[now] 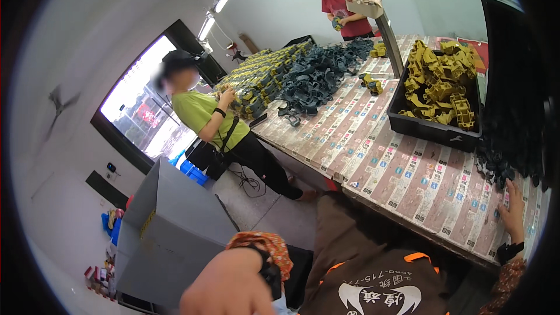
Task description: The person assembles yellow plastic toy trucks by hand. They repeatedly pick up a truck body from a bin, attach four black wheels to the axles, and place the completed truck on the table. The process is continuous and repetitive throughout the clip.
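My right hand [513,213] lies at the right side of the table, its fingers stretched out and apart. Its fingertips reach the near end of a heap of dark plastic parts [496,166]; nothing shows in its grasp. My left hand [227,289] is big and close at the lower edge, above my brown apron's left side. Most of its fingers are cut off, so whether it holds anything is hidden. Beside it is a pale bluish bit of something [283,304] that I cannot make out.
A black crate [434,132] of yellow plastic parts stands on the patterned table [373,151]. Dark blue parts [315,76] and stacked yellow-and-blue assemblies [256,73] lie farther back. One person [210,116] stands at left, another [350,11] behind the table. A grey box [175,233] stands left.
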`<state>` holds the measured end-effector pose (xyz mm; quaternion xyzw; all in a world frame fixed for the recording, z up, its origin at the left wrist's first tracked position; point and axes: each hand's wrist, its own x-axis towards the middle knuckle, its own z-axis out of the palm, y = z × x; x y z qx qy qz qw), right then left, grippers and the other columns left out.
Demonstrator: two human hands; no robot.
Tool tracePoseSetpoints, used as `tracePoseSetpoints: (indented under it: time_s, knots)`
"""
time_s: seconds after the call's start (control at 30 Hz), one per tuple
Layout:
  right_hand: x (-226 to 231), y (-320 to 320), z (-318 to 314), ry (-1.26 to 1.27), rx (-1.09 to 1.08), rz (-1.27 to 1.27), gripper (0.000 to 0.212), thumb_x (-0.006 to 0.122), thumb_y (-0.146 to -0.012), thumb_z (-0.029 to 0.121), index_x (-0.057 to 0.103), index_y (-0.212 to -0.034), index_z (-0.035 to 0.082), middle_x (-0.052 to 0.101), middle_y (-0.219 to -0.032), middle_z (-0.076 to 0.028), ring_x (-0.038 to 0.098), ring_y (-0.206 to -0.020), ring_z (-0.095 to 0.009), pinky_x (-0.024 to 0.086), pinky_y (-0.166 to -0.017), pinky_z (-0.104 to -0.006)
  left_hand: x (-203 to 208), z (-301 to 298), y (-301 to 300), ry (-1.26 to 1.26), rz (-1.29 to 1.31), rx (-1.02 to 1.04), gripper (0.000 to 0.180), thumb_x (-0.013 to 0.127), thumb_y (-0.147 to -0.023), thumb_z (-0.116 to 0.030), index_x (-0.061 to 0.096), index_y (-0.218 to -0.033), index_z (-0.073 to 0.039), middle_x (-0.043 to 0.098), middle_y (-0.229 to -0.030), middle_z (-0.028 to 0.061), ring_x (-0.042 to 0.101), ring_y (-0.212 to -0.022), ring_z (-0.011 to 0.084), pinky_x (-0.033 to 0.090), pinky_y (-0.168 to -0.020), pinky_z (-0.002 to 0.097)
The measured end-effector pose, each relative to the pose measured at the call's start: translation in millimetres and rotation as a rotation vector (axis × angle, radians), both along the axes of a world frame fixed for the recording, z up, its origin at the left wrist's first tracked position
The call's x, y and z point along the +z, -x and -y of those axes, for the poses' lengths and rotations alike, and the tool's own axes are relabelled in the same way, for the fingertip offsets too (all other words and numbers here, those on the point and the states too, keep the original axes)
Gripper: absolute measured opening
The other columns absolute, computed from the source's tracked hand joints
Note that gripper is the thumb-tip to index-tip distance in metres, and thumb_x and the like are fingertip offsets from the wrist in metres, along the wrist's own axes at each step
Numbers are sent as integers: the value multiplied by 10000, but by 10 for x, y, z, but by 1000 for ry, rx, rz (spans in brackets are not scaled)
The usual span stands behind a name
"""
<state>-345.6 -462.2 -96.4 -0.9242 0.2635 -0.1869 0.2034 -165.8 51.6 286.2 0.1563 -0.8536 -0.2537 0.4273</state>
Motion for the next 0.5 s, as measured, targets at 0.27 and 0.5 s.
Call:
tracePoseSetpoints:
  time_s: [0.27,0.5]
  knots:
    - [325,-203,58,183,-78,-169,833,728,-763,31,429,-1536,112,452,-1488,-282,463,-1341,-469,392,-1140,-499,-1240,1020,-407,-551,-561,368,386,541,-1054,-323,705,-873,-25,666,-879,81,627,-873,220,488,-818,343]
    - [314,-404,-11,279,-42,-52,390,668,-777,-30,623,-1159,31,582,-1076,-229,576,-1047,-448,471,-868,-506,-2246,1981,-428,-986,-439,361,210,577,-1061,-269,640,-1094,-72,630,-1012,-11,579,-903,81,472,-794,246]
